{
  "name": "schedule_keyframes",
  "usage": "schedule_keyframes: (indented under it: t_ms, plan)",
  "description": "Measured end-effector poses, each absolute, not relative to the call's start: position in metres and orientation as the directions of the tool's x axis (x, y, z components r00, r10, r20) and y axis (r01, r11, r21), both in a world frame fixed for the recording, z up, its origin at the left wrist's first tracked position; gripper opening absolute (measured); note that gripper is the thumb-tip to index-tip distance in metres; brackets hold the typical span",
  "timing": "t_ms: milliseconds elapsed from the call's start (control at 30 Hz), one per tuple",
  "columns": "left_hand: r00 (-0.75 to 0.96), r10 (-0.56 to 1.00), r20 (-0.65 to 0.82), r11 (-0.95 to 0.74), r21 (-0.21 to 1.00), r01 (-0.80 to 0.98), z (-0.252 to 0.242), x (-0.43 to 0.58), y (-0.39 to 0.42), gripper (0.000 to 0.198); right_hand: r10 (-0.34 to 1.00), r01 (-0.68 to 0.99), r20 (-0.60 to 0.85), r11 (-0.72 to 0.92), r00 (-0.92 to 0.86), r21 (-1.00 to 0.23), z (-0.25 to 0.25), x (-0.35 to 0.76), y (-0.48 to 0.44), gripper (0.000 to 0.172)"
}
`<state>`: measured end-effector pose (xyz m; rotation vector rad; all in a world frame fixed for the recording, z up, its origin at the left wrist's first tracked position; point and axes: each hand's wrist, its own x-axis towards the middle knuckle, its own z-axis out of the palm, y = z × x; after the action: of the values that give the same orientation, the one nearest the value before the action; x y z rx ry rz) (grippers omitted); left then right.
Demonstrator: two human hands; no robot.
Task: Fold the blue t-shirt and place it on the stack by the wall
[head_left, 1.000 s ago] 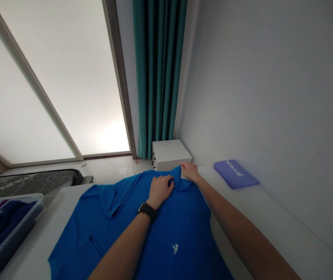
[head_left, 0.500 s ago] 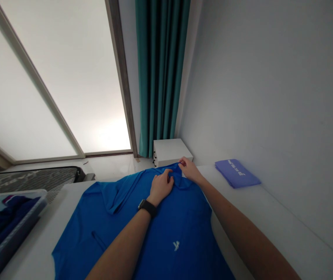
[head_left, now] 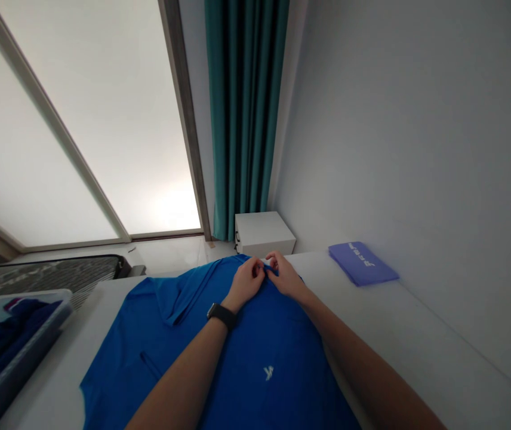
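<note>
A blue shirt [head_left: 277,334] with a small white logo lies spread over the white table [head_left: 79,340]. My left hand [head_left: 247,279], with a dark watch on its wrist, pinches the cloth at the shirt's far edge. Right beside it, my right hand [head_left: 283,276] grips the same bit of edge between thumb and fingers. The fingertips of both hands almost meet there, with a small fold of blue cloth between them. Part of the far edge is hidden behind the hands.
To the left stands a clear plastic bin [head_left: 54,316] with dark blue clothing in it. A folded purple bag [head_left: 365,266] with white lettering lies by the wall on the right. Beyond the table are a white cabinet [head_left: 264,233] and a green curtain [head_left: 246,119].
My right hand has moved left and slightly down, up against my left hand. The raised flap of shirt edge between the hands has been drawn together.
</note>
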<state>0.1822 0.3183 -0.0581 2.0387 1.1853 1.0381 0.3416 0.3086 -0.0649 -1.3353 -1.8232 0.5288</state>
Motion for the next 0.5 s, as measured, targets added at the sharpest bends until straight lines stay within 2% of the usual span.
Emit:
schedule_keyframes:
  t_ms: [133, 233, 333, 500]
  plan:
    - [0.273, 0.893, 0.359, -0.443, 0.809, 0.387, -0.056, 0.181, 0.318, 0.009, 0.938, 0.729, 0.318, 0.314, -0.139, -0.608, -0.065, 0.347, 0.308, 0.036]
    - [0.221, 0.908, 0.355, -0.413, 0.843, 0.345, -0.055, 0.178, 0.319, 0.008, 0.956, 0.835, 0.249, 0.264, -0.157, -0.484, -0.061, 0.350, 0.306, 0.017]
    - [0.224, 0.913, 0.342, -0.401, 0.855, 0.329, -0.052, 0.177, 0.318, 0.011, 0.944, 0.857, 0.291, 0.276, -0.156, -0.436, -0.057, 0.349, 0.304, 0.002]
    - [0.234, 0.905, 0.355, -0.416, 0.853, 0.316, -0.050, 0.178, 0.317, 0.029, 0.896, 0.848, 0.414, 0.339, -0.160, -0.407, -0.051, 0.343, 0.299, 0.014]
